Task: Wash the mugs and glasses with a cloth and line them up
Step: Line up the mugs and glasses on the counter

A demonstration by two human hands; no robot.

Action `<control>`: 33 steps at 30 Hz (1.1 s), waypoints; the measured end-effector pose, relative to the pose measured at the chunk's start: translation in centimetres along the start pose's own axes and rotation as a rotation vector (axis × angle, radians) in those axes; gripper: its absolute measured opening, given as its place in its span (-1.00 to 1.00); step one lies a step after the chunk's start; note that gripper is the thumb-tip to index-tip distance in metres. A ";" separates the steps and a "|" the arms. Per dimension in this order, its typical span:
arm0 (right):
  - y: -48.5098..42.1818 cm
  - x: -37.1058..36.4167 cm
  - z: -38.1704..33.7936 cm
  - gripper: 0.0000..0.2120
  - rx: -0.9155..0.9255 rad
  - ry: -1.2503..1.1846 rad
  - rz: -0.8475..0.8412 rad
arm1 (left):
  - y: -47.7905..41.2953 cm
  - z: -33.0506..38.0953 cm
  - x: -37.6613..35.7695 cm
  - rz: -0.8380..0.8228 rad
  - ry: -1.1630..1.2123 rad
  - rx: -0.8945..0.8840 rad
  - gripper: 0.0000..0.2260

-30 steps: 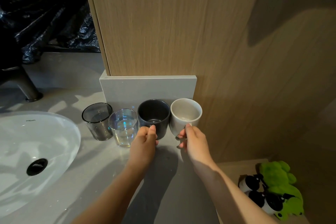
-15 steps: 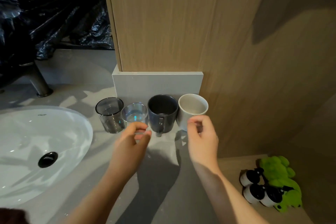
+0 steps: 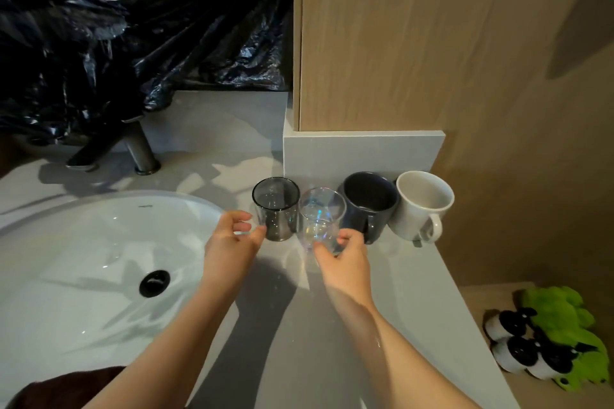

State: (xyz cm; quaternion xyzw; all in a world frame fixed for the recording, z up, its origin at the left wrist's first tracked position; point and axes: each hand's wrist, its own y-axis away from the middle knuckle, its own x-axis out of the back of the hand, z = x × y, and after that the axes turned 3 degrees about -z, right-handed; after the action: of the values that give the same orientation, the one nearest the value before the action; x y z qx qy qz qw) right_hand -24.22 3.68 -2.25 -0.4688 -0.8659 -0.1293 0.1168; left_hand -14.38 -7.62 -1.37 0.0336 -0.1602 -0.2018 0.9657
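Four vessels stand in a row on the grey counter point(image 3: 382, 292) against the low upstand: a smoky grey glass point(image 3: 275, 206), an iridescent clear glass point(image 3: 319, 214), a dark mug point(image 3: 368, 202) and a white mug point(image 3: 420, 206) with its handle turned to the front right. My right hand point(image 3: 345, 259) grips the clear glass low down, thumb in front and fingers on its right side. My left hand point(image 3: 231, 242) is just left of the smoky glass, fingers loosely curled, thumb tip touching its lower wall. A brown cloth point(image 3: 66, 385) lies at the bottom left edge.
A white oval basin point(image 3: 83, 259) with a black drain fills the left. A dark tap point(image 3: 133, 149) stands behind it, under black plastic sheeting point(image 3: 133, 26). A wooden cabinet point(image 3: 382, 43) rises behind the row. Plush toys point(image 3: 558, 342) lie on the lower shelf to the right.
Both hands left the two mugs and moved left to the glasses. My right hand took hold of the clear glass. The view swung left, showing more basin and the cloth.
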 end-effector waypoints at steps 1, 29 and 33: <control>-0.1 -0.3 -0.1 -0.69 -0.002 -0.003 0.024 | -0.5 0.0 0.0 -0.042 -0.017 -0.002 -0.66; -2.8 -2.3 -1.4 -0.68 0.643 0.601 0.201 | -4.9 -0.5 -0.3 -0.179 -0.016 -0.173 -0.44; -3.8 -2.0 -1.6 -0.61 0.753 0.798 0.271 | -5.5 -0.9 -0.3 -0.159 -0.062 -0.181 -0.42</control>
State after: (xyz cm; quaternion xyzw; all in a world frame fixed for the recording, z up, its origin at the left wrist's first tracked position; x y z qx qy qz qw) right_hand -26.22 -0.44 -1.82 -0.4164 -0.6731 0.0377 0.6099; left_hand -16.42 -12.53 -3.02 -0.0472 -0.1680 -0.2923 0.9403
